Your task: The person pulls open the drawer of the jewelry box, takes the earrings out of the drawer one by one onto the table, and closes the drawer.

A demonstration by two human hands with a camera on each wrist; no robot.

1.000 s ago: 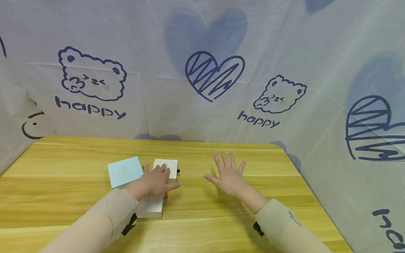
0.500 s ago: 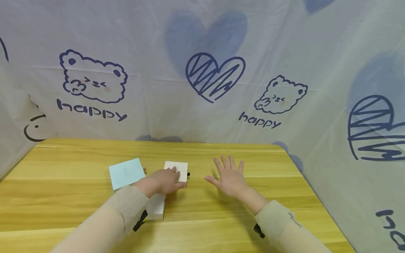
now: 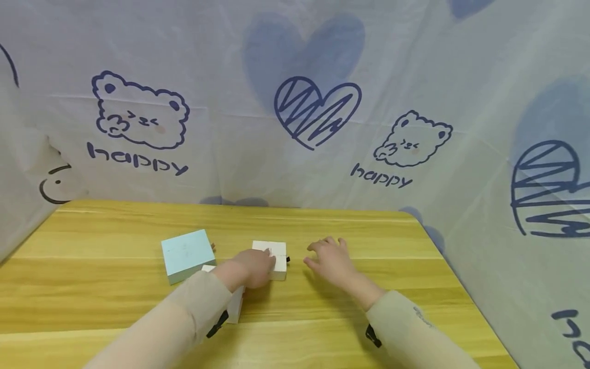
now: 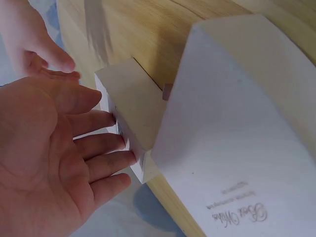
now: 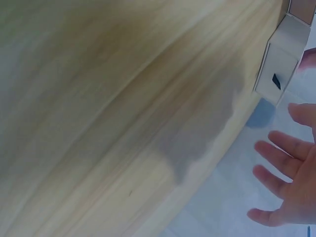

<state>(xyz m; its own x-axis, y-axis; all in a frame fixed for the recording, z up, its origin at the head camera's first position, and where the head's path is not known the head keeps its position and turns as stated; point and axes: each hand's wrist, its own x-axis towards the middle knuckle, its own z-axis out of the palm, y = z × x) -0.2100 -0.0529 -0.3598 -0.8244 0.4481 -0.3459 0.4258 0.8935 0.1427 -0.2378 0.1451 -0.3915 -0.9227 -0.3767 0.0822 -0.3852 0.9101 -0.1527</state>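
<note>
My left hand [image 3: 255,267] lies over the small white box [image 3: 279,250], its extended fingertips touching the box top. In the left wrist view those fingers [image 4: 106,165] reach straight onto the box's face, not wrapped round it. A black tab [image 5: 276,81] sticks out of the box's right side. Just to the right, my right hand [image 3: 333,262] hovers over the table with loosely bent fingers, holding nothing. Under my left forearm lies a larger white box [image 4: 222,113] with printed lettering, mostly hidden in the head view.
A light blue box [image 3: 188,252] with a small brown tab lies at the left, beside the larger white box. All of it is on a wood-grain table [image 3: 115,302]. Behind the table's back edge hangs a pale printed curtain [image 3: 239,169].
The small white box has slid right along with my left hand, away from the other boxes and nearer my right hand. My right hand's spread fingers have bent a little.
</note>
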